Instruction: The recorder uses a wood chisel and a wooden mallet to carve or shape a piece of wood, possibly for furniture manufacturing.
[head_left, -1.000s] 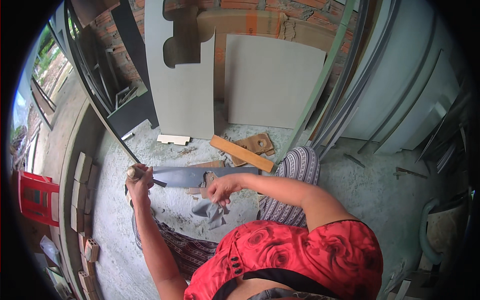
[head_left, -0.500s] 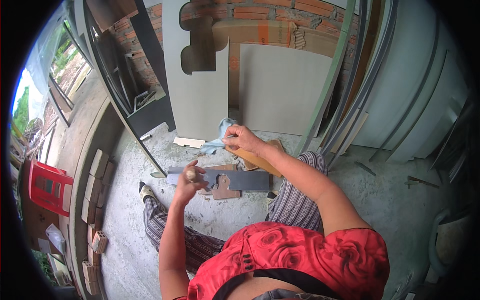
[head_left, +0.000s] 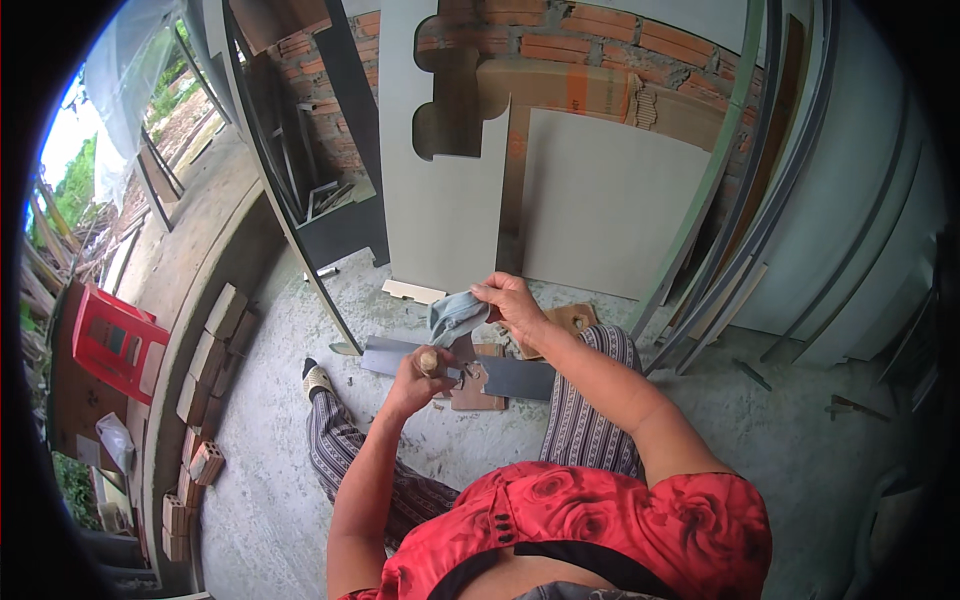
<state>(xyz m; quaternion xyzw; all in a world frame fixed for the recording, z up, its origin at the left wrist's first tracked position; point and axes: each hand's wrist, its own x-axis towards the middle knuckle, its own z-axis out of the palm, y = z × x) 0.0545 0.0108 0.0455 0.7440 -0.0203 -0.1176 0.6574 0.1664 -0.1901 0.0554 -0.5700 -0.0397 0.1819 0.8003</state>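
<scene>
Near the middle of the frame the left hand (head_left: pixel 418 375) is clenched round a small tool with a pale wooden handle (head_left: pixel 428 359); only the handle's rounded end shows above the fist, and the short metal tip (head_left: pixel 458 371) pointing right is too small to make out. Just above and to the right, the right hand (head_left: pixel 508 302) pinches a grey-blue cloth (head_left: pixel 455 316) between thumb and fingers; the cloth hangs down to the left of the hand, bunched, so its shape cannot be told.

Below both hands a dark grey tile (head_left: pixel 515 377) lies flat on the concrete floor (head_left: pixel 275 480), running left to right across the centre. Its middle is hidden by the left hand and the tool, and a notched brown piece (head_left: pixel 478 392) lies on or against it; which one is on top is hard to tell. A further brown board (head_left: pixel 572 319) shows partly behind the right forearm.

The person's legs in striped trousers (head_left: pixel 345 455) stretch toward the left centre, ending in one foot (head_left: pixel 317 380); the other leg is mostly covered by the right arm. The red shirt (head_left: pixel 590 530) fills the lower edge and is cut off there.

At the top, pale panels (head_left: pixel 600 205) lean on a brick wall (head_left: pixel 560 40), one with a cut-out. A red crate (head_left: pixel 112 343) and a row of bricks (head_left: pixel 205 365) sit at the left, bent by the lens.
</scene>
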